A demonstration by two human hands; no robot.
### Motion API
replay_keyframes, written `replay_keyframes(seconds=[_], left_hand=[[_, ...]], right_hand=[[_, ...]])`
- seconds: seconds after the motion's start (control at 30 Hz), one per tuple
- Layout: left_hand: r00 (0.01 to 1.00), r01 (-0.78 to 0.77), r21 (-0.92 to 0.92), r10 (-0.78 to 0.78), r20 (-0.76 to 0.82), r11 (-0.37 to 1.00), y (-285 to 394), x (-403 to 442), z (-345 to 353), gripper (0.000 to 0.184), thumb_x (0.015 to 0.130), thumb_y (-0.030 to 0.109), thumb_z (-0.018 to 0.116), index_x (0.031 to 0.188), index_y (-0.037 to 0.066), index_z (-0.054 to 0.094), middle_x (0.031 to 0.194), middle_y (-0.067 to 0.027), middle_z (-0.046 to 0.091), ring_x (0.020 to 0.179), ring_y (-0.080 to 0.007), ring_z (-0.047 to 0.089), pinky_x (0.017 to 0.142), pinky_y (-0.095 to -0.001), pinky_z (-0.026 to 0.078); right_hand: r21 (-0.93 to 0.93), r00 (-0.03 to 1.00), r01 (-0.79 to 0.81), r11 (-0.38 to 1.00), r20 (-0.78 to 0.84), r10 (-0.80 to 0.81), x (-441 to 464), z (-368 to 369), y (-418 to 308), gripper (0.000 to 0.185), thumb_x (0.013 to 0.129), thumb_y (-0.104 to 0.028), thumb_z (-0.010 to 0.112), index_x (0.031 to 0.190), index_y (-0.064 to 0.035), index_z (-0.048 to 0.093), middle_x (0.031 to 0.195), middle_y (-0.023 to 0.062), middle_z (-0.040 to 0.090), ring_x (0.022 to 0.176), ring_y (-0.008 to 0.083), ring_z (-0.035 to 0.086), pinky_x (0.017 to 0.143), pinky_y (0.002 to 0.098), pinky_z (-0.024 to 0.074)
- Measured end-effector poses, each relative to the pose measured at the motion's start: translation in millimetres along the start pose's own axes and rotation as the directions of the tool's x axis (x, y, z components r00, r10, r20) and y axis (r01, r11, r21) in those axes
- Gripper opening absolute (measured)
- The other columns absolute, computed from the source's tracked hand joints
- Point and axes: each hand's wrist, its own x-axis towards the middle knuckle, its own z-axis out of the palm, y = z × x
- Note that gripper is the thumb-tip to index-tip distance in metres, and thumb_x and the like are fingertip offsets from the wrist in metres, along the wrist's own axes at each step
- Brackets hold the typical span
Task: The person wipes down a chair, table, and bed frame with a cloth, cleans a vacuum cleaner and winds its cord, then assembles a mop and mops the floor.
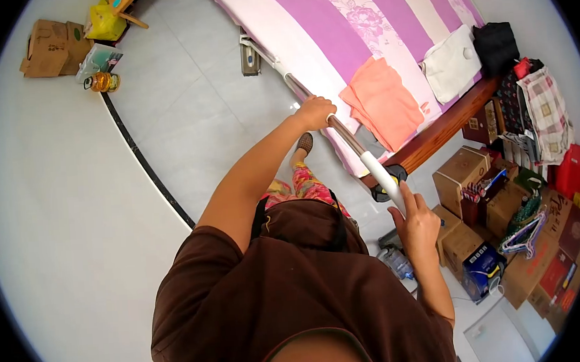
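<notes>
A long mop with a metal pole and white grip (381,177) runs diagonally from the lower right to the upper left. My left hand (315,113) is closed round the middle of the pole. On the white grip, near the pole's upper end, my right hand (417,223) is wrapped, thumb and forefinger along it. The flat mop head (250,58) lies on the grey tiled floor (185,88) beside the bed (313,20), partly hidden at the bed's edge.
Folded clothes, coral (385,102) and white (452,65), lie on the striped bed. Stacked cardboard boxes (461,174) and hangers (526,236) stand at the right. At the upper left are a cardboard box (53,48), an oil bottle (103,81) and a yellow bag (104,22).
</notes>
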Motion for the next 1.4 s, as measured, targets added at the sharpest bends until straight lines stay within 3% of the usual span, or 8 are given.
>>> replay_keyframes(seconds=[0.13, 0.37, 0.47, 0.6, 0.93, 1.1, 1.23, 1.4], left_hand=[[0.980, -0.007, 0.041, -0.002, 0.200, 0.999, -23, 24, -13, 0.011, 0.076, 0.026, 0.066, 0.080, 0.015, 0.066, 0.087, -0.0063, 0.067, 0.093, -0.0273, 0.062, 0.087, -0.0424, 0.044], [0.984, -0.119, -0.086, 0.129, 0.122, 0.989, -47, 27, -16, 0.009, 0.073, 0.023, 0.067, 0.077, 0.015, 0.067, 0.082, -0.0068, 0.067, 0.087, -0.0292, 0.063, 0.085, -0.0428, 0.046], [0.992, -0.033, -0.126, 0.048, 0.120, 0.991, -53, 21, -42, 0.010, 0.072, 0.022, 0.068, 0.075, 0.013, 0.065, 0.081, -0.0070, 0.066, 0.087, -0.0296, 0.061, 0.085, -0.0421, 0.045], [0.978, -0.034, -0.261, -0.022, -0.209, 0.965, -57, 10, -69, 0.010, 0.070, 0.018, 0.070, 0.073, 0.012, 0.062, 0.080, -0.0065, 0.064, 0.089, -0.0289, 0.058, 0.084, -0.0410, 0.044], [0.828, 0.089, -0.422, -0.302, -0.473, 0.902, -93, -92, -111, 0.015, 0.066, 0.019, 0.070, 0.070, 0.010, 0.060, 0.076, -0.0092, 0.063, 0.079, -0.0324, 0.060, 0.078, -0.0446, 0.045], [0.815, 0.186, -0.390, -0.364, -0.451, 0.902, -145, -177, -91, 0.014, 0.067, 0.020, 0.069, 0.069, 0.010, 0.060, 0.074, -0.0097, 0.064, 0.079, -0.0340, 0.060, 0.074, -0.0455, 0.045], [0.895, 0.281, -0.291, -0.360, -0.265, 0.914, -183, -206, -69, 0.014, 0.067, 0.022, 0.070, 0.071, 0.012, 0.061, 0.075, -0.0098, 0.064, 0.079, -0.0345, 0.060, 0.073, -0.0456, 0.046], [0.952, 0.207, -0.290, -0.260, -0.160, 0.935, -151, -183, -65, 0.013, 0.070, 0.025, 0.070, 0.075, 0.015, 0.062, 0.074, -0.0106, 0.063, 0.077, -0.0356, 0.060, 0.069, -0.0462, 0.046]], right_hand=[[-0.067, 0.995, 0.018, 0.998, 0.095, -0.012, 21, -18, -6, 0.064, 0.072, -0.023, 0.078, 0.131, -0.0107, 0.054, 0.072, 0.0076, 0.055, 0.057, 0.0254, 0.060, 0.049, 0.0373, 0.0485], [-0.127, 0.993, 0.105, 0.986, 0.061, -0.098, 35, -31, -18, 0.068, 0.069, -0.020, 0.079, 0.132, -0.0105, 0.056, 0.069, 0.0047, 0.051, 0.054, 0.0214, 0.056, 0.047, 0.0359, 0.0464], [-0.185, 0.988, 0.153, 0.971, 0.059, -0.145, 47, -53, -31, 0.067, 0.069, -0.021, 0.079, 0.132, -0.0106, 0.057, 0.069, 0.0047, 0.051, 0.054, 0.0208, 0.056, 0.046, 0.0359, 0.0459], [-0.228, 0.969, 0.235, 0.945, 0.124, -0.211, 87, -106, -48, 0.063, 0.072, -0.021, 0.077, 0.131, -0.0126, 0.057, 0.071, 0.0055, 0.051, 0.055, 0.0216, 0.056, 0.047, 0.0369, 0.0444], [-0.157, 0.869, 0.484, 0.861, 0.198, -0.453, 178, -171, -123, 0.055, 0.069, -0.015, 0.077, 0.122, -0.0125, 0.061, 0.070, 0.0052, 0.052, 0.056, 0.0226, 0.057, 0.050, 0.0370, 0.0457], [-0.133, 0.779, 0.619, 0.775, 0.235, -0.582, 199, -119, -159, 0.047, 0.077, -0.021, 0.072, 0.122, -0.0113, 0.061, 0.065, 0.0027, 0.050, 0.053, 0.0181, 0.058, 0.047, 0.0335, 0.0460], [-0.085, 0.783, 0.611, 0.787, 0.208, -0.586, 192, -53, -168, 0.051, 0.077, -0.025, 0.074, 0.124, -0.0127, 0.060, 0.069, 0.0052, 0.055, 0.056, 0.0206, 0.061, 0.049, 0.0342, 0.0482], [0.088, 0.897, 0.399, 0.913, 0.171, -0.408, 153, -71, -132, 0.053, 0.074, -0.025, 0.077, 0.124, -0.0175, 0.061, 0.071, 0.0085, 0.056, 0.058, 0.0280, 0.060, 0.052, 0.0391, 0.0481]])
